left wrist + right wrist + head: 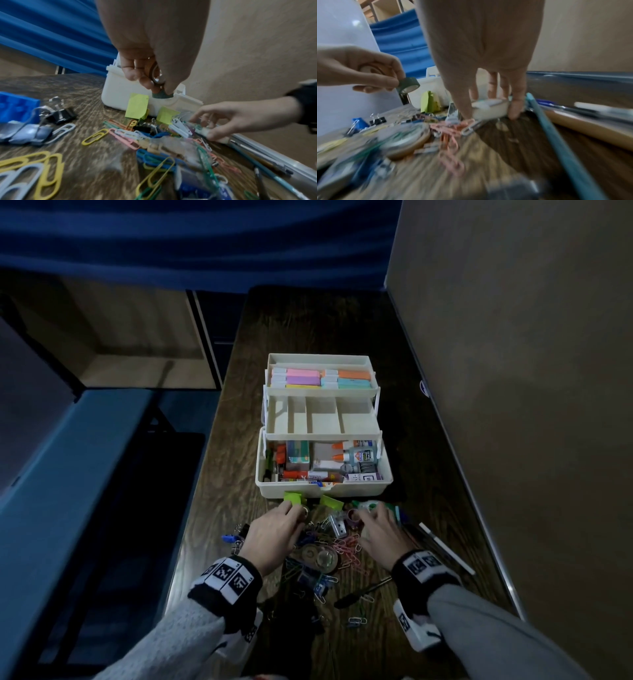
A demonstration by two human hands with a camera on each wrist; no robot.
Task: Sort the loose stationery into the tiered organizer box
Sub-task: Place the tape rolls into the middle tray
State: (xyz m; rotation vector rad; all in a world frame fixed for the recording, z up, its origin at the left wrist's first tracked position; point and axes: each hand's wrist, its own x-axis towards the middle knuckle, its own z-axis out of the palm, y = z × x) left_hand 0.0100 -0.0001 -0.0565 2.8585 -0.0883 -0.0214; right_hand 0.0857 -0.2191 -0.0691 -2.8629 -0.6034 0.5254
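Observation:
The white tiered organizer box [322, 491] stands open on the dark wooden table, with pastel blocks in the top tray, bare middle compartments and glue bottles in the bottom. My left hand [294, 513] is just in front of it and pinches a small green tape roll [158, 94] together with a brown roll [156, 75]. My right hand [373, 522] reaches into the loose pile; its thumb and fingers [513, 108] grip a white block-shaped item [489, 110] lying on the table.
Coloured paper clips [346, 546], black binder clips [60, 115] and a large clear tape roll [318, 556] are strewn between my wrists. Pens and a pencil [445, 549] lie along the right wall. Green sticky notes [137, 106] lean on the box front. The table's edge runs on the left.

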